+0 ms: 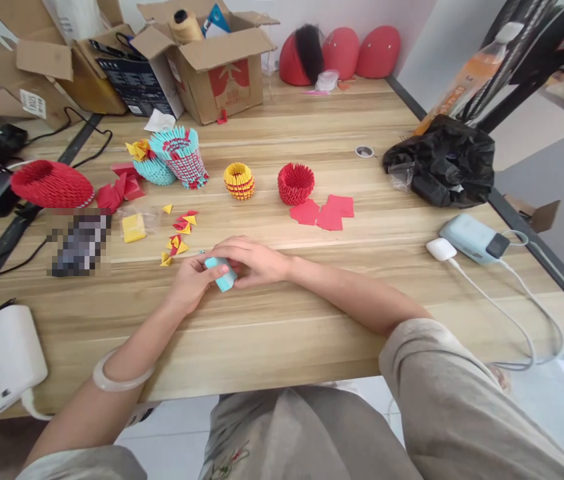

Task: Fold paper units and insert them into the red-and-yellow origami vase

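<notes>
Between my two hands is a light blue piece of paper (223,277), its lower part showing folded faces. My left hand (196,280) pinches it from the left, thumb lying across its front. From the right, my right hand (255,260) closes over its top edge, and those fingers partly hide it. Just beyond my left hand lie small folded red and yellow paper triangles (178,245). Farther back stand a small yellow-and-red paper bowl (239,181) and a red paper bowl (296,185). Red paper squares (329,213) lie in front of the red bowl.
A blue-and-red paper vase (182,160) and a red paper piece (52,185) stand at left. Yellow paper (134,228) lies near a pixelated object (82,245). At right are a black bag (442,163), a power bank (472,237) and cables. Cardboard boxes (217,73) line the back.
</notes>
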A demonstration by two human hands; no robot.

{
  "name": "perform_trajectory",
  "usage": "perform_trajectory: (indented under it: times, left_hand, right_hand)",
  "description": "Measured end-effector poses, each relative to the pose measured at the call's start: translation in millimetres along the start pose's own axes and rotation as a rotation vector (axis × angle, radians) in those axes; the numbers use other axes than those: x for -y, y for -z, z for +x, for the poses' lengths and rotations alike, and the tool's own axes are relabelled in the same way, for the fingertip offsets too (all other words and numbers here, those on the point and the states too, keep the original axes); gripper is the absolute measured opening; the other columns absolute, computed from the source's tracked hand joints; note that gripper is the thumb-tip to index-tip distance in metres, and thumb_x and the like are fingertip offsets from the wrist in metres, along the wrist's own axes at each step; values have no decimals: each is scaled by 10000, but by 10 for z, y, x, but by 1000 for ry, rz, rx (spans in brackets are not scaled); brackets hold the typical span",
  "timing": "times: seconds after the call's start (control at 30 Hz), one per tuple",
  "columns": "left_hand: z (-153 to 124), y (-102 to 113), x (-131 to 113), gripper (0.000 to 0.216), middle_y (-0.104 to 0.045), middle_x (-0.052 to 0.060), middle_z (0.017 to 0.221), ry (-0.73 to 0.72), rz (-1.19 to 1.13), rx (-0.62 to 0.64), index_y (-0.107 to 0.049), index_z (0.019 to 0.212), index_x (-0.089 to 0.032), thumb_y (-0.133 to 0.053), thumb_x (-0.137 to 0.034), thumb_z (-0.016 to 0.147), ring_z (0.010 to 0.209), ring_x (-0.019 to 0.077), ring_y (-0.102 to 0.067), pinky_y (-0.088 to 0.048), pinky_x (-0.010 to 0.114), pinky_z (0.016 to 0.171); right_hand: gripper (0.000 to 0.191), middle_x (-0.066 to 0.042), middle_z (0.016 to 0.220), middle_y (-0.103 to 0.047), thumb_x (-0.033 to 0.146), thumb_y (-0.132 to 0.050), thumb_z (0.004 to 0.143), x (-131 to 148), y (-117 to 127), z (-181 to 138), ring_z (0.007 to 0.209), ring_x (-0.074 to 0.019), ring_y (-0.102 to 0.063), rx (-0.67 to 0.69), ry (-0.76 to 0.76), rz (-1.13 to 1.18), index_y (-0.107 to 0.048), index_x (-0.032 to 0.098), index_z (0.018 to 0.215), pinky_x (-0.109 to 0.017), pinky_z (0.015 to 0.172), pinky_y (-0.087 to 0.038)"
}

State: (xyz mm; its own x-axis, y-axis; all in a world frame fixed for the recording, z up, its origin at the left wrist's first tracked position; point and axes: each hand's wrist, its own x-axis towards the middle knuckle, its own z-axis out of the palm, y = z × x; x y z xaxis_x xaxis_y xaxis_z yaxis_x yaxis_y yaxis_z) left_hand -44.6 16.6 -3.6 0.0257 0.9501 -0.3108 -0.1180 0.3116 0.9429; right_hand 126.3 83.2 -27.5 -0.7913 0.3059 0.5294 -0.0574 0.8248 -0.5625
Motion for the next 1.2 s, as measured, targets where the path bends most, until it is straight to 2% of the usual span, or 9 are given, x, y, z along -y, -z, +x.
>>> perform_trajectory:
  times: [0.1,0.23,0.4,0.5,0.63,0.83,0.93,1.03,1.2]
  left_hand:
    - [-10,5,-18,432,-731,22,723,6,-62,1,-703,802,-170,-895,-354,462,662,179,-691,-555,232,578]
    - [-11,21,-11,476,-744,69,770,53,-21,-2,-699,849,-137,-895,-359,476,751,236,-718,-586,265,601]
    - [35,71,25,443,-748,86,805,53,-83,19,-695,904,-144,-854,-381,566,872,291,-716,-618,327,662]
    - [47,69,20,443,-751,93,817,69,-140,21,-693,908,-134,-857,-376,576,826,269,-722,-626,325,674]
    - [33,52,-9,367,-748,79,815,77,-247,57,-690,904,-132,-832,-340,637,779,218,-723,-621,276,665]
    - [21,76,-43,289,-730,66,925,191,-316,99,-637,1020,-158,-675,-360,816,765,205,-713,-627,430,721]
    - [16,72,-37,305,-728,82,956,181,-305,64,-641,1011,-141,-731,-304,769,807,204,-714,-627,346,695]
    - [3,54,-7,426,-735,102,924,150,-245,67,-662,944,-120,-859,-285,603,807,235,-715,-615,299,617]
    - [-18,7,42,528,-734,76,804,117,-154,97,-682,919,-127,-915,-288,473,796,251,-711,-587,280,588]
  right_hand:
    - [531,-141,1227,-588,139,-640,713,-12,16,-3,1162,-231,-536,-58,-21,54,-501,126,1225,-385,1010,-428]
    - [531,-141,1198,-600,142,-662,702,-45,7,-9,1125,-224,-554,-74,-3,96,-520,107,1212,-366,982,-451]
    - [558,-151,1168,-627,332,-725,747,-78,-4,-27,1096,-214,-585,-153,-28,173,-546,90,1217,-342,955,-469]
    - [629,-140,1162,-646,414,-773,690,-78,9,-34,1088,-221,-601,-189,-94,203,-579,119,1210,-356,965,-464]
    - [642,-115,1173,-666,413,-800,649,-89,17,-42,1079,-222,-618,-214,-188,252,-610,158,1207,-372,972,-462]
    - [688,-121,1211,-666,426,-813,618,-122,12,-66,1099,-235,-626,-262,-312,328,-620,150,1217,-383,991,-460]
    - [749,-126,1274,-629,440,-799,637,-116,9,-72,1170,-245,-594,-227,-294,321,-563,168,1293,-396,1024,-442]
    - [766,-133,1324,-589,438,-780,673,-104,-14,-66,1236,-247,-551,-130,-190,260,-512,175,1341,-392,1049,-425]
    - [663,-155,1326,-580,393,-704,776,-57,-72,-47,1222,-246,-558,7,-20,63,-474,158,1352,-399,1025,-424]
